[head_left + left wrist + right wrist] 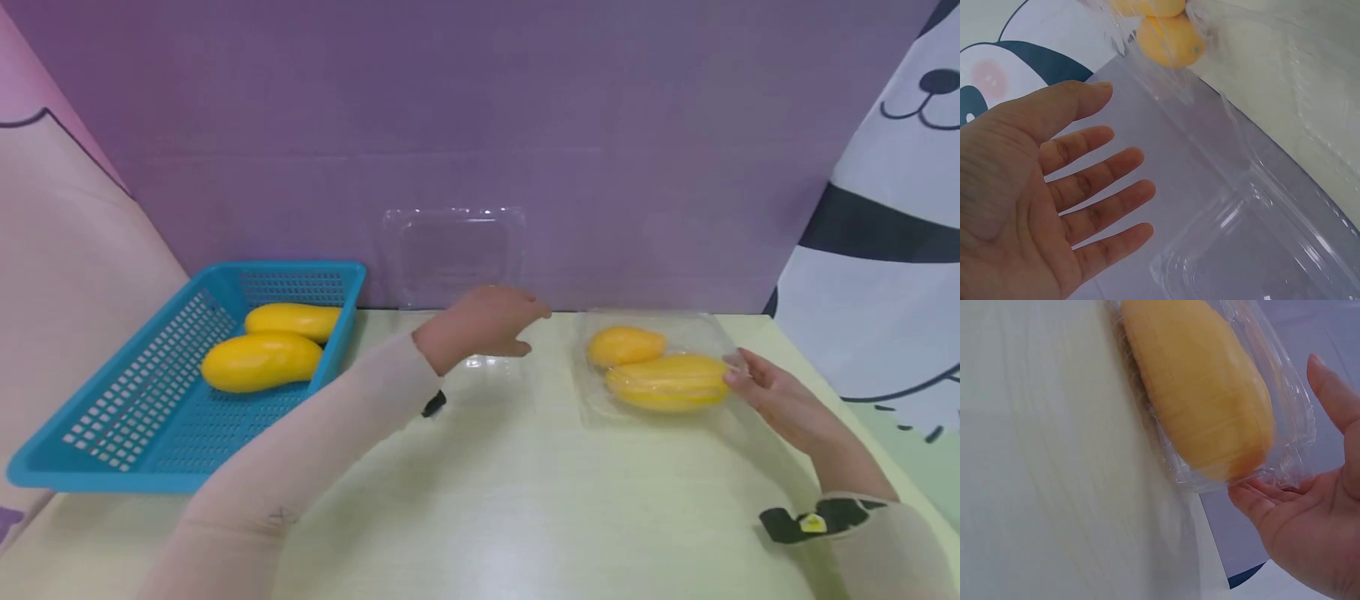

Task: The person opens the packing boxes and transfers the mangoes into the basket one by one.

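Touching container's right edge: right hand; left hand apart.

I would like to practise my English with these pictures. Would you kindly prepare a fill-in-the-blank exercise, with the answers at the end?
1. The basket is coloured ____.
2. Inside the basket, ____ yellow fruits are visible.
3. Of the left hand and the right hand, only the ____ touches the filled clear container.
4. The left hand holds ____.

Missing words: blue; two; right; nothing.
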The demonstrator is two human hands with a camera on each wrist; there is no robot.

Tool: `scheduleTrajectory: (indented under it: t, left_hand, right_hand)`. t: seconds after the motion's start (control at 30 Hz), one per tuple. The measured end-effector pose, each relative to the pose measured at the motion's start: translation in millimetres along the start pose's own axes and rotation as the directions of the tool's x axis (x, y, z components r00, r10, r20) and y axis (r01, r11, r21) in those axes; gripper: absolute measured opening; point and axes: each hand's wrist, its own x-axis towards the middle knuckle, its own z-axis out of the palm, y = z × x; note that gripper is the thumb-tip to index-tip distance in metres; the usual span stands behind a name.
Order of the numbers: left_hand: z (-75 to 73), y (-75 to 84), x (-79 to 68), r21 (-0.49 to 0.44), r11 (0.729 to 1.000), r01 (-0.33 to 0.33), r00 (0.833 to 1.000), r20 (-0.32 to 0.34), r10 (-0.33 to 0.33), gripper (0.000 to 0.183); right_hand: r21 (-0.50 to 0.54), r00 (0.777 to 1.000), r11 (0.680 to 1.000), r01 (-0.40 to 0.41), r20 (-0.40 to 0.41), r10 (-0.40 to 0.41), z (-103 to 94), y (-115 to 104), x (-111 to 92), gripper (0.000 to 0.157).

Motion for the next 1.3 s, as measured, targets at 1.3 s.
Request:
scheduleTrajectory:
  t: [1.3]
  left_hand:
    - [31.0, 69.5, 63.3, 0.098, 0.981, -0.166, 0.986, -0.002, 0.167, 0.036]
  right_hand:
    - [-0.093, 0.999, 0.996, 0.016, 0.032, -0.013, -0.1, 14.3, -0.5, 0.090]
